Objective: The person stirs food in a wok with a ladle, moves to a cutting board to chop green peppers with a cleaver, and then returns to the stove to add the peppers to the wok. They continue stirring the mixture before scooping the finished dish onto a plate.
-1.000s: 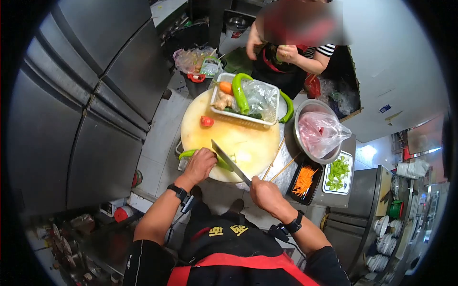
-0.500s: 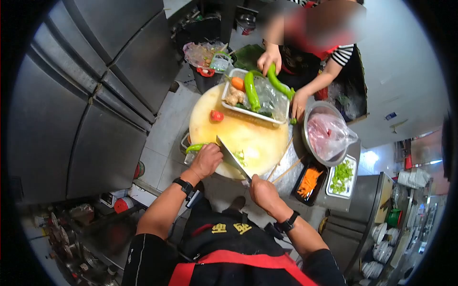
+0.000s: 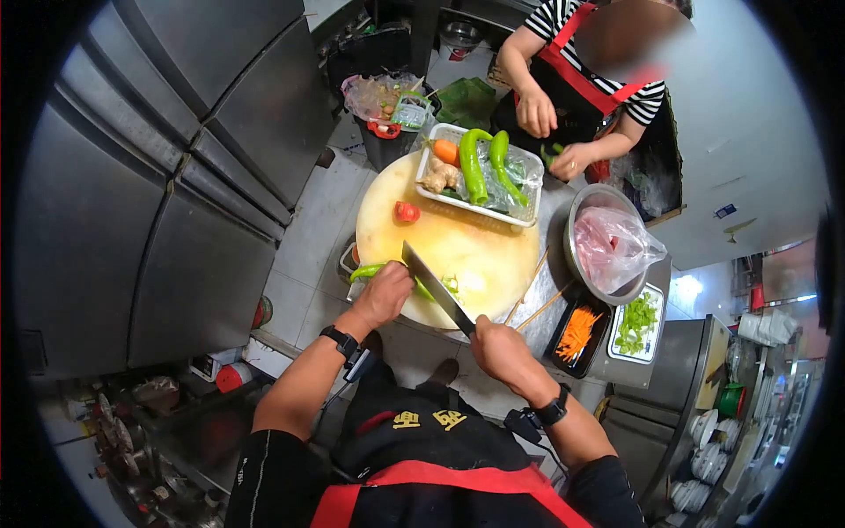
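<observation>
My left hand [image 3: 385,293] is closed on a long green pepper [image 3: 365,272], whose end sticks out past the front left edge of the round cutting board [image 3: 380,202]. In my right hand [image 3: 505,354] is the handle of a kitchen knife [image 3: 440,290]. Its broad blade slants across the board, close beside my left fingers and the pepper. Small pale green pieces [image 3: 451,283] lie just right of the blade. A red piece that looks like tomato [image 3: 407,212] rests further back on the board.
A white basket [image 3: 493,214] with green peppers, a carrot and ginger overlaps the board's back. Right of it stand a metal bowl [image 3: 576,255] with bagged meat, shredded carrot [image 3: 578,333] and chopped greens [image 3: 637,322]. Opposite, a co-worker's hands [image 3: 572,162] hold something green.
The co-worker has let go of a green pepper, which now lies in the basket, and has drawn both hands back. My hands keep nearly the same place, with the knife slightly shifted.
</observation>
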### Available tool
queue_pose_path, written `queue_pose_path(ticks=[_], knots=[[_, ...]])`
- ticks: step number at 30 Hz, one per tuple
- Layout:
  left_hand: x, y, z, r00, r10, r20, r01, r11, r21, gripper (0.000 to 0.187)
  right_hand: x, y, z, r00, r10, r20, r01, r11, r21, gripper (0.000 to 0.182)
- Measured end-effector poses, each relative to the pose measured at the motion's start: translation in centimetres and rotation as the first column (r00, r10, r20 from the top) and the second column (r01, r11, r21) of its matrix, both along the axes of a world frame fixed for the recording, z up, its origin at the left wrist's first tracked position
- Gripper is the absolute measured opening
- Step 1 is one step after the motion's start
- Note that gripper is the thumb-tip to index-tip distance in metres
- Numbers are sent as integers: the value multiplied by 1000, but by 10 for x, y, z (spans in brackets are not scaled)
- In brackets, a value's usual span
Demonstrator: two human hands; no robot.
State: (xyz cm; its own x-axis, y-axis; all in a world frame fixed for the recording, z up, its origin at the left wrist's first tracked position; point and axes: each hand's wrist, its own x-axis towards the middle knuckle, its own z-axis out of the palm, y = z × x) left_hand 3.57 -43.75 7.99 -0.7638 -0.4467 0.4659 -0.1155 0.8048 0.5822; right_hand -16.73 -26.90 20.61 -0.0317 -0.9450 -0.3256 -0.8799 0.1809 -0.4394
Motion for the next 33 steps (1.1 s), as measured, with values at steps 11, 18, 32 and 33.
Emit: queue_pose_path(ticks=[11, 18, 32, 33], knots=[[4, 0, -2, 998, 48, 26, -49, 999, 16, 10, 10, -5, -53, 998, -4, 65, 7, 999, -50, 14], [19, 4, 7, 959, 249, 133, -226, 960, -166, 26, -18, 4, -51, 993, -89, 78, 93, 994, -60, 22], [-21, -2, 13, 993, 63, 102, -39, 975, -220, 12, -16, 15, -26, 996, -84, -26, 81, 991, -109, 14], [-19, -1, 12, 985, 72, 158, -38, 978, -205, 11, -14, 14, -11, 996, -73, -45, 70, 995, -77, 14]])
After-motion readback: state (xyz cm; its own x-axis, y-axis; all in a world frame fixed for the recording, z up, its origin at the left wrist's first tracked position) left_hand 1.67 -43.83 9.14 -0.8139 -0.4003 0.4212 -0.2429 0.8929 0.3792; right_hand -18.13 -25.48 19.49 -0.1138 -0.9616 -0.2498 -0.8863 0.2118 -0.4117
